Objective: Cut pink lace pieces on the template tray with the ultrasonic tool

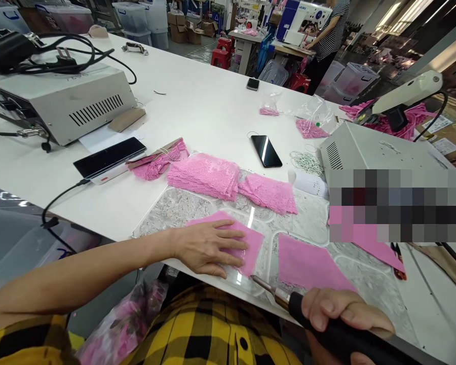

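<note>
My left hand [209, 247] lies flat with fingers spread on a pink lace piece [251, 248] that rests on a glass plate [167, 208] at the table's near edge. My right hand [342, 310] is closed round the black handle of a hot cutting tool [327, 327]. The tool's metal tip [264, 285] points left, close to the lower corner of that lace piece. A second pink lace piece [307, 263] lies just right of it. Two stacks of pink lace [205, 175] [268, 192] sit further back on the plate.
A grey control box [61, 99] with cables stands at the left, a second box [365, 147] at the right. Two black phones [110, 156] [266, 150] lie on the white table, plus a third phone [253, 83] far back. A person in stripes [329, 35] stands at a sewing machine behind.
</note>
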A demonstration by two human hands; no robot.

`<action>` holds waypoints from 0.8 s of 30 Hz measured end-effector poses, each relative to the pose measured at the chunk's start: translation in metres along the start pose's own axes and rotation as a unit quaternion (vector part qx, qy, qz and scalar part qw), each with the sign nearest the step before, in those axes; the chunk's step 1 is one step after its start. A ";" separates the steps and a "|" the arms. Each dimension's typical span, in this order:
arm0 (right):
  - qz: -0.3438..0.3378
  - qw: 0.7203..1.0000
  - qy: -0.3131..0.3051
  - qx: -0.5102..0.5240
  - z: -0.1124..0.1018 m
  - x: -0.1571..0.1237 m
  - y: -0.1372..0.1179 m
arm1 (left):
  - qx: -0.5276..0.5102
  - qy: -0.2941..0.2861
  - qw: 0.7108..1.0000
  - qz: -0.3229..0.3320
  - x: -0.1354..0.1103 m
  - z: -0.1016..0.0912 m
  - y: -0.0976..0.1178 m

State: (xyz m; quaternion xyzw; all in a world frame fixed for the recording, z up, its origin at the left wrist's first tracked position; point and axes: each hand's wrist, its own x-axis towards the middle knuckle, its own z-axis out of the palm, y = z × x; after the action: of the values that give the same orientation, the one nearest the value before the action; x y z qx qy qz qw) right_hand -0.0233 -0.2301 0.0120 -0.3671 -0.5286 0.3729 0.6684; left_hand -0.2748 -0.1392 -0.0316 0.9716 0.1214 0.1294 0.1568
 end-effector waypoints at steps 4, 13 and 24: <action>0.016 1.000 0.018 0.009 0.002 -0.004 0.000 | 0.004 0.016 1.000 0.005 -0.001 0.001 0.000; 0.017 1.000 0.015 0.018 -0.002 -0.005 0.000 | 0.030 0.041 0.998 0.021 -0.002 0.004 -0.001; -0.005 1.000 -0.022 0.019 -0.003 -0.003 0.005 | 0.038 0.060 0.997 0.031 -0.001 0.004 -0.001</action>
State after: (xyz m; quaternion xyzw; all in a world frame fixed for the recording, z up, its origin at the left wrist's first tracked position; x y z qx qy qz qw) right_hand -0.0217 -0.2305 0.0062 -0.3434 -0.5378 0.3873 0.6655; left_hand -0.2750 -0.1399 -0.0360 0.9706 0.1052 0.1876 0.1083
